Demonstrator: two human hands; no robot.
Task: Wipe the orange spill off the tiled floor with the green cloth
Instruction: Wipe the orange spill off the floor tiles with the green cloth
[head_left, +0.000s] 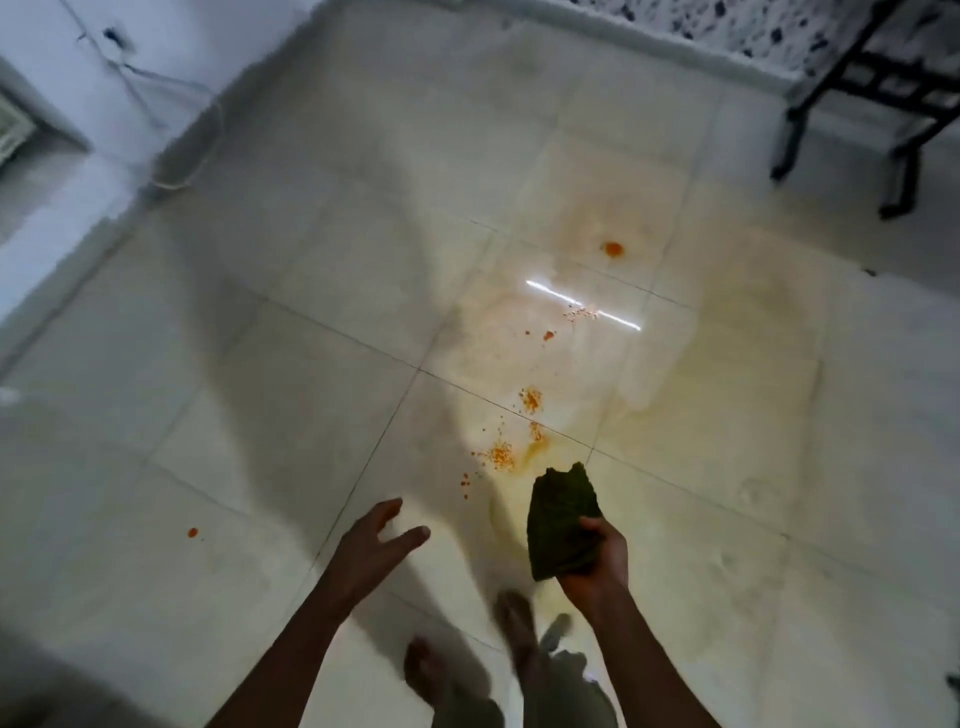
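One green cloth (562, 519), bunched, held above the tiled floor (260, 395) just short of the orange spill (531, 400). The spill comprises several crumbly patches, one solid blob (613, 249) farther off, one stray spot (192, 532) to the left, and a wide pale smear. Right hand (597, 558): fingers curled around the cloth's lower half. Left hand (371, 545): fingers spread, empty, touching nothing. Two bare feet (514, 623) below.

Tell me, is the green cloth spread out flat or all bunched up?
Bunched up. The green cloth is a folded wad gripped in the right hand, held above the tiled floor, not laid on it.
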